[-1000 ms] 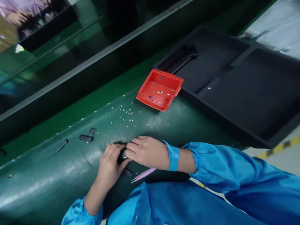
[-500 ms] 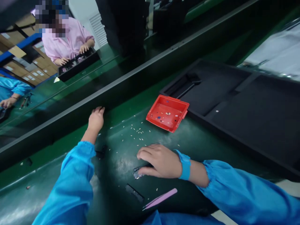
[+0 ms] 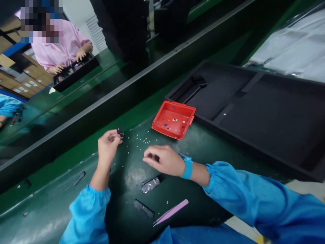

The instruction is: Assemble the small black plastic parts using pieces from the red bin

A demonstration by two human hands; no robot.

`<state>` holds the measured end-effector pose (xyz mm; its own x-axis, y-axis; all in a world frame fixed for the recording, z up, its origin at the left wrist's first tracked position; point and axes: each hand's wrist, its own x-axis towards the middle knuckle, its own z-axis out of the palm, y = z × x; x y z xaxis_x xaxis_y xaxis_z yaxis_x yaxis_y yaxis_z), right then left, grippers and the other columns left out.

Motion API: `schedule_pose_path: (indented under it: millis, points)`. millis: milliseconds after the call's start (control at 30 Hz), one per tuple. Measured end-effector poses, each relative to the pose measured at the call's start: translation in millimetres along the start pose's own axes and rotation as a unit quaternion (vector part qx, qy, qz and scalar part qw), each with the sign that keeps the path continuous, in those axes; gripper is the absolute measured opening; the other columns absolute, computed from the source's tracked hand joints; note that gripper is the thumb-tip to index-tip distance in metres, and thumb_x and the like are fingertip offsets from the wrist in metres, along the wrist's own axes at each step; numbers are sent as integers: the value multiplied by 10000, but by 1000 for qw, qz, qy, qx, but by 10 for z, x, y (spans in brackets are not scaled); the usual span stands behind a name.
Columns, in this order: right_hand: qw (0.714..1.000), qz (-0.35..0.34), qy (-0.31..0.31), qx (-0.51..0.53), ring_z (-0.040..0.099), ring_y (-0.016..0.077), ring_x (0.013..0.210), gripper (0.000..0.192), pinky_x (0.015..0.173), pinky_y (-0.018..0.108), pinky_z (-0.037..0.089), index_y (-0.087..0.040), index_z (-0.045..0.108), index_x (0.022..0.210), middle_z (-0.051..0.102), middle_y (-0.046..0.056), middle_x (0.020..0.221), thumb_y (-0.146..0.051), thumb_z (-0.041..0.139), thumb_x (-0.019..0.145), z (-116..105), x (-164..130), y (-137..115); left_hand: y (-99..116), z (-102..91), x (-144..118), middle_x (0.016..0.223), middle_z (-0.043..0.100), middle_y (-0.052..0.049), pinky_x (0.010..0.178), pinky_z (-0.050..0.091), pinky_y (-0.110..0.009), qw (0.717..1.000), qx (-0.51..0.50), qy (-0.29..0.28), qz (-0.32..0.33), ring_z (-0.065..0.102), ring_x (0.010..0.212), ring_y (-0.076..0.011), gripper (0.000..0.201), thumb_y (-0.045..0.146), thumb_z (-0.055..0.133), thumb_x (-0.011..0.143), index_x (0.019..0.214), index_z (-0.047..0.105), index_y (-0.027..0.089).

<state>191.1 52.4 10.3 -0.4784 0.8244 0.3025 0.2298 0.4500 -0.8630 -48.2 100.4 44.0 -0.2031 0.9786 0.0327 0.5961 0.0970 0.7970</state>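
My left hand (image 3: 108, 147) pinches a small black part (image 3: 120, 131) between thumb and fingers, over the green worktop (image 3: 122, 189). My right hand (image 3: 166, 161) hovers with curled fingers, thumb and fingertips close together; what it holds, if anything, I cannot make out. Below it lies a small circuit board in a dark frame (image 3: 150, 184). Nearer me is a long black plastic piece (image 3: 144, 208), with pink tweezers (image 3: 172, 211) to its right. Tiny pale pieces (image 3: 146, 140) lie scattered between and beyond my hands.
A red tray (image 3: 175, 118) with small bits inside stands beyond my right hand. To the right is a large black panel (image 3: 266, 118). A dark flat part (image 3: 79, 178) lies at left. Across the ledge, a person in pink handles a black tray (image 3: 76, 69).
My left hand has come back from the ledge with a small black part in its fingers. My right hand has lifted off the circuit board and curled. The view has shifted slightly.
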Motion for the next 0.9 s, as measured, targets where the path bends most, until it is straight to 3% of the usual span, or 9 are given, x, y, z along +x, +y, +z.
schedule_pose_path:
  millis: [100,233,333,500,667,900]
  points:
    - [993,80,37,72,573,82,587,100,614,227,468,-179,642,971,667,-9,806,-259,617,917,22,72,-19,91,196,-546,878,772,-81,675,619,-301,971,-212,-47,-96,743,759,-187,379,433,775,759,981,677,142]
    - [984,123,47,120,589,86,601,196,608,220,489,-174,617,1098,634,-19,795,-243,580,918,56,102,5,180,406,-890,753,742,-30,679,605,-289,950,-266,-100,-126,728,677,-166,340,455,755,800,908,611,166]
    - [980,141,62,128,597,93,605,211,614,227,502,-173,615,1106,624,-23,767,-283,574,930,57,92,20,201,482,-941,728,732,-6,672,575,-249,968,-200,-120,-90,723,685,-158,254,407,702,852,932,627,178]
    - [985,136,58,91,505,72,530,171,559,210,466,-177,674,1002,545,-61,651,-264,673,855,60,98,24,197,529,-963,767,751,-5,734,571,-263,990,-89,-106,-27,733,755,-183,239,341,643,886,1036,737,181]
    - [965,173,39,194,637,101,576,197,573,224,538,-163,702,1020,640,-26,681,-284,642,876,98,100,57,237,522,-946,838,780,-30,691,579,-248,981,-152,-113,-41,726,718,-168,248,311,660,858,1013,770,152]
    - [945,212,31,248,623,89,498,182,475,192,514,-147,681,994,642,-33,634,-254,654,850,98,115,49,221,523,-895,730,748,-5,629,553,-205,965,-206,-147,-65,689,625,-126,204,263,679,845,981,781,150]
